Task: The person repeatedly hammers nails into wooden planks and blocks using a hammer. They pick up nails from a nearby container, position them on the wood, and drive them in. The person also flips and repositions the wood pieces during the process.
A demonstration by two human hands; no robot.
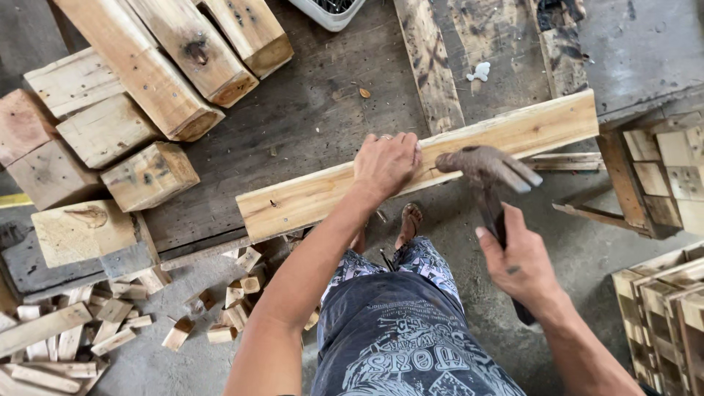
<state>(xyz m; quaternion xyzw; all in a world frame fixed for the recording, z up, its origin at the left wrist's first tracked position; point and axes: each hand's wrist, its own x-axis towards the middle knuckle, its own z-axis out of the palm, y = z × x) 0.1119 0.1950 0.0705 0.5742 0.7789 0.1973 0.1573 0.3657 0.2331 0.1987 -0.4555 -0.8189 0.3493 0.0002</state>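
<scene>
So we've got the pale plank (315,194) lying slanted across the dark, worn counter (308,110), its near edge hanging over the front. Our left hand (385,163) sits on top of the plank near the middle, fingers curled down and pressing on it. Our right hand (522,264) is wrapped tight around the handle of a rusty claw hammer (488,167), whose head hangs just beside the left hand, over the plank. Chunky wood blocks (150,176) are stacked at the left of the counter, and small offcuts (235,297) litter the floor below.
</scene>
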